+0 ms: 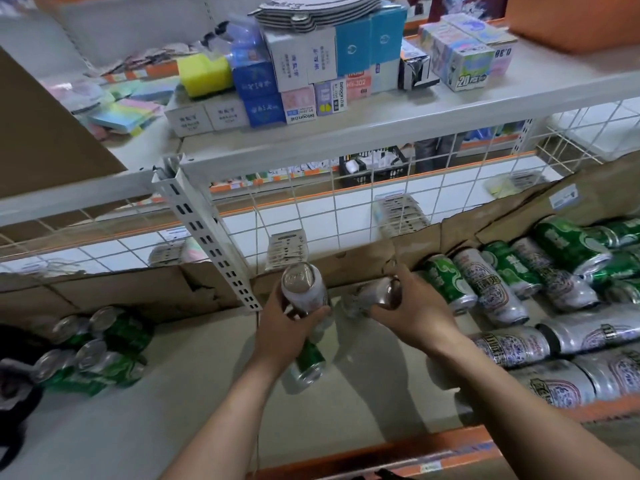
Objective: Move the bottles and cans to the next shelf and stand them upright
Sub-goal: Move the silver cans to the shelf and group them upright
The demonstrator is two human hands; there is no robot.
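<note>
Currently both hands are loaded. Left hand (291,329) has fingers and thumb wrapped round a silver can (304,289), top end tilted toward the camera, held above the shelf (180,393). Just under that hand's wrist is a green can (309,362), one end toward the camera; can't tell whether it's held or lying on the shelf. Right hand (415,308) grips a second silver can (372,297), close beside the first. It's motion-blurred and its orientation is unclear.

Right of the right hand: pile of cans (540,299), green and silver mixed, all on their sides, some resting on others. Well left of the left hand, past the slotted upright post (211,233): group of green cans (100,348) standing close together, tops showing. Behind both hands, cardboard (346,265) runs along the back, with wire mesh (311,202) above it. Above the hands, an upper shelf carries small boxes (301,74), packed side by side and stacked.
</note>
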